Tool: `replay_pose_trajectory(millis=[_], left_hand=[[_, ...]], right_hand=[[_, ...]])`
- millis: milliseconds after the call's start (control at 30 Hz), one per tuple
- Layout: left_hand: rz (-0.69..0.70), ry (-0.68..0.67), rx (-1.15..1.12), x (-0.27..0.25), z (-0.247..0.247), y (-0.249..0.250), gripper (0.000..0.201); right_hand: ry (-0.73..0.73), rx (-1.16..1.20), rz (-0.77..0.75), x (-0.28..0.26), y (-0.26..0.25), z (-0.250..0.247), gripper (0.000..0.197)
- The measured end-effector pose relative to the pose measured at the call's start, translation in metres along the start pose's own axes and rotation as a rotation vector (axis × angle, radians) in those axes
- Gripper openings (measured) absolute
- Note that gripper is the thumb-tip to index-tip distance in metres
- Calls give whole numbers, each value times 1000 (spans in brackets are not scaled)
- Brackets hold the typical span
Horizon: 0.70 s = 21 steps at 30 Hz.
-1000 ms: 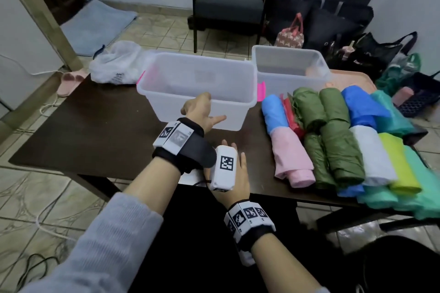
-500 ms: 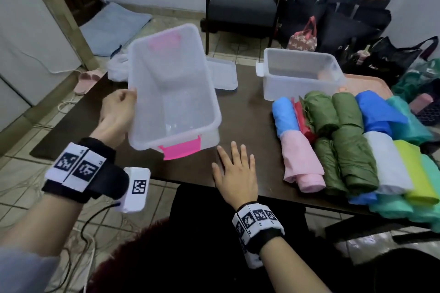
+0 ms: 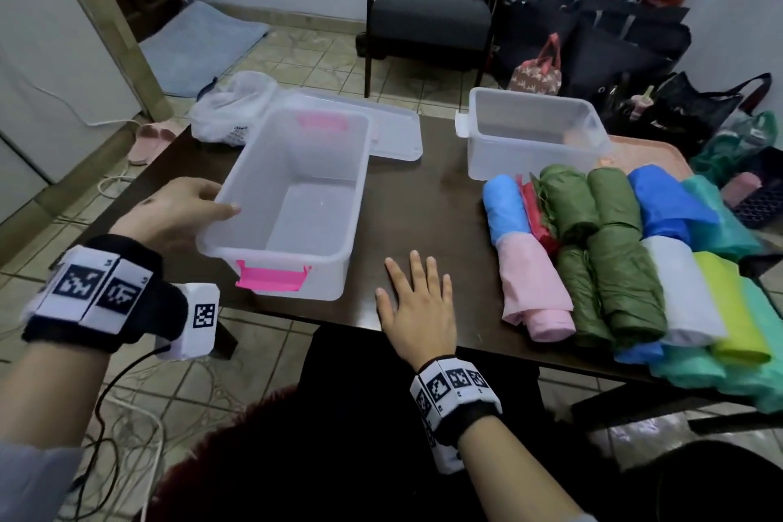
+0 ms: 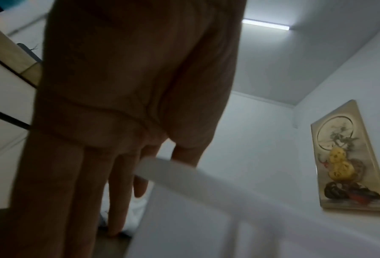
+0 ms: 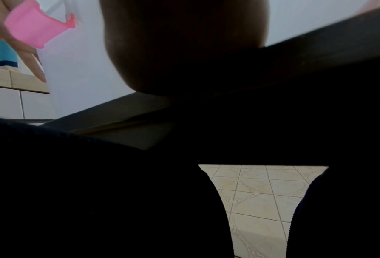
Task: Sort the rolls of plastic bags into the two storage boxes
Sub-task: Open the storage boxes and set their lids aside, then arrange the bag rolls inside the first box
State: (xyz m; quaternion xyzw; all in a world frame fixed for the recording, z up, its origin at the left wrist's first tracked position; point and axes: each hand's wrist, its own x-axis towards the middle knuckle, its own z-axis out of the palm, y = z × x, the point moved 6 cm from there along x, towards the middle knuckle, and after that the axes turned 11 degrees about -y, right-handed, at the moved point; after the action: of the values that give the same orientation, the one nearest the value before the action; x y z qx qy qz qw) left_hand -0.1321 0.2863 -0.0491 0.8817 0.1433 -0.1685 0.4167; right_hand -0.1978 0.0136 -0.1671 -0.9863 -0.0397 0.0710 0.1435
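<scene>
At table centre-left, the left hand (image 3: 178, 212) grips the rim of the empty pink-latched box (image 3: 296, 203), apparently grounded; seat it flat before release. Right hand (image 3: 417, 305) lies flat, empty. Rolls (image 3: 614, 259) wait right, beside the second box (image 3: 529, 140).

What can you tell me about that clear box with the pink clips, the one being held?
The box is a deep, see-through plastic tub with a thick rim and a bright pink latch at each short end. It is open and empty, with no lid on. It sits at the near left of the dark table, one short end toward the person. The left hand grips its left rim, thumb over the edge.
</scene>
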Motion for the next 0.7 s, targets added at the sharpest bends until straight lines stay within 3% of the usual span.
replay_pose_trajectory(millis=[200,367,533,600,700], left_hand=[[-37,217,125,2,-17,-3,31],[-59,247,161,8,-23,-4,32],[-48,235,192,-2,-23,3,43],[-2,272,218,-16,-20,17,55],[200,345,241,-52,-2,61,51]], right_hand=[[-66,4,7,0,4,0,81],[-129,22,17,0,4,-4,55],[-187,72,7,1,5,-9,54],[-220,83,4,1,6,-11,54],[-292,128,8,2,7,-14,56]])
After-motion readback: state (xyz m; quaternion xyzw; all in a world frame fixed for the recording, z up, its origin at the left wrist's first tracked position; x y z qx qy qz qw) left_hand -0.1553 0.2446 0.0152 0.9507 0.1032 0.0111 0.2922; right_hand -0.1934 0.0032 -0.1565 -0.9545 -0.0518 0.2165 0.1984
